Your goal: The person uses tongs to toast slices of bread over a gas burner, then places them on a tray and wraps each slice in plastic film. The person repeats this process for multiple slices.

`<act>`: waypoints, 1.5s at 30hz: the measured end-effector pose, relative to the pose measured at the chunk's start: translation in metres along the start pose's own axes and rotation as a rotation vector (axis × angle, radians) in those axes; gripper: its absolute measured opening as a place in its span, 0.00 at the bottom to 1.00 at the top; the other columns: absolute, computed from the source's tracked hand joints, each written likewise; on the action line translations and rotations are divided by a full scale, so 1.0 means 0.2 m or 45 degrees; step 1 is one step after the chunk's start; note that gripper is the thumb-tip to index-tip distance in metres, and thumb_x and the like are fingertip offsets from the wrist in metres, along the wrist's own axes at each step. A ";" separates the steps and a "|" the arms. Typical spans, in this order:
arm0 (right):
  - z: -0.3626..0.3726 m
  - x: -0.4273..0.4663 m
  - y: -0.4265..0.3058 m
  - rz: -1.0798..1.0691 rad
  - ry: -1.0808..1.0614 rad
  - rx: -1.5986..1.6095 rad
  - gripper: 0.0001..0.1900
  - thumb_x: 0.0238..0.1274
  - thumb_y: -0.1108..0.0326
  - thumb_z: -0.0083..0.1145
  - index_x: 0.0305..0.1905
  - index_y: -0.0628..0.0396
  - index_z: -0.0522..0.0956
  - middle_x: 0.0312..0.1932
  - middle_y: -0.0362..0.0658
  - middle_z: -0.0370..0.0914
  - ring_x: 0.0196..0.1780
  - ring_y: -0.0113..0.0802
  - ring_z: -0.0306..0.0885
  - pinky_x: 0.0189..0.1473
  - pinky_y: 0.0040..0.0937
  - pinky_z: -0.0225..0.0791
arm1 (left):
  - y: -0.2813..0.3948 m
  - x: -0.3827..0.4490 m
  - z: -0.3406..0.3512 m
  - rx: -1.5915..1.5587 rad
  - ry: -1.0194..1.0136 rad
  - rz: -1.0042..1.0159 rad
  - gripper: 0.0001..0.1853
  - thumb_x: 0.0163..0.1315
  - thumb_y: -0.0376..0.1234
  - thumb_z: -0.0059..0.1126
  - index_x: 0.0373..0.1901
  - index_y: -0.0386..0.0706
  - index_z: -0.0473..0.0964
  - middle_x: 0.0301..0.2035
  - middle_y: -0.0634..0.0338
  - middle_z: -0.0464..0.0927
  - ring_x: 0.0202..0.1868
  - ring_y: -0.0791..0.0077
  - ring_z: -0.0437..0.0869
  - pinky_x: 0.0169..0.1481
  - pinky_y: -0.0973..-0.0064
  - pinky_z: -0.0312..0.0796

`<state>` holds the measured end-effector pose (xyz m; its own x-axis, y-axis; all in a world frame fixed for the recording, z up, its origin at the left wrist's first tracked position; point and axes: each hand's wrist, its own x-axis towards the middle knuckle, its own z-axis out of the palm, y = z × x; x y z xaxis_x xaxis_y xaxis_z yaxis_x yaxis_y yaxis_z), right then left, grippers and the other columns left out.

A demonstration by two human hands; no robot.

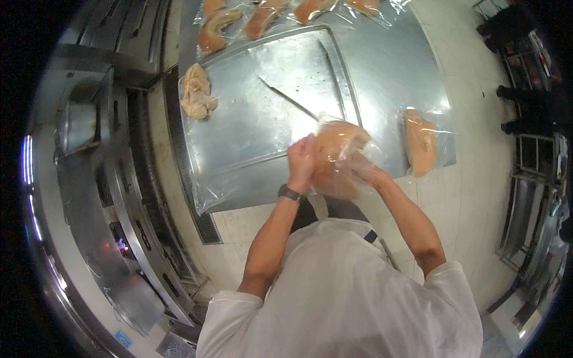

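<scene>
A slab of pale orange-brown meat with skin, in a clear plastic bag, is up between my two hands at the table's front edge; it is blurred. My left hand, with a dark watch on the wrist, grips its left side. My right hand holds its right side, partly hidden by the shiny plastic. Beyond my hands a metal sheet tray bears a thin dark rod-like tool. A lump of pale meat lies at the tray's left end. Another bagged slab rests at the table's right.
More bagged meat pieces lie along the far side of the steel table. A loose clear bag hangs at the front left corner. Steel cooking equipment stands at left, metal racks at right, across a tiled floor.
</scene>
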<state>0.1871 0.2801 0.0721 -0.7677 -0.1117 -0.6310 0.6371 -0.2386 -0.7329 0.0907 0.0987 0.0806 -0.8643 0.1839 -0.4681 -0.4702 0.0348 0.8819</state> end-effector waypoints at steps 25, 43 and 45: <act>0.64 1.13 -0.51 -0.429 0.103 -0.560 0.29 0.69 0.47 0.71 0.60 0.62 0.84 0.53 0.49 0.88 0.56 0.42 0.86 0.60 0.39 0.77 | 0.28 -0.56 -1.71 -0.105 1.127 0.494 0.21 0.85 0.47 0.55 0.56 0.37 0.82 0.48 0.63 0.83 0.48 0.79 0.81 0.56 0.75 0.77; 0.51 0.76 -0.31 -0.959 -0.503 -1.877 0.11 0.50 0.67 0.77 0.37 0.56 0.86 0.38 0.51 0.86 0.49 0.54 0.86 0.52 0.52 0.79 | -0.51 -0.48 -1.06 0.098 0.685 0.039 0.12 0.67 0.28 0.75 0.49 0.31 0.85 0.42 0.58 0.88 0.42 0.79 0.85 0.48 0.76 0.78; 0.51 0.72 -0.38 -0.958 -0.538 -1.858 0.11 0.49 0.67 0.77 0.37 0.56 0.86 0.38 0.51 0.86 0.49 0.55 0.86 0.51 0.52 0.79 | -0.53 -0.45 -1.03 0.128 0.744 0.085 0.10 0.67 0.29 0.77 0.45 0.34 0.86 0.40 0.61 0.88 0.40 0.80 0.84 0.47 0.77 0.77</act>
<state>0.0210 0.1830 0.0628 -0.7173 -0.6847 -0.1291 -0.5078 0.6406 -0.5760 0.1818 -0.1234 0.0167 -0.8600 -0.3808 -0.3397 -0.4167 0.1398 0.8982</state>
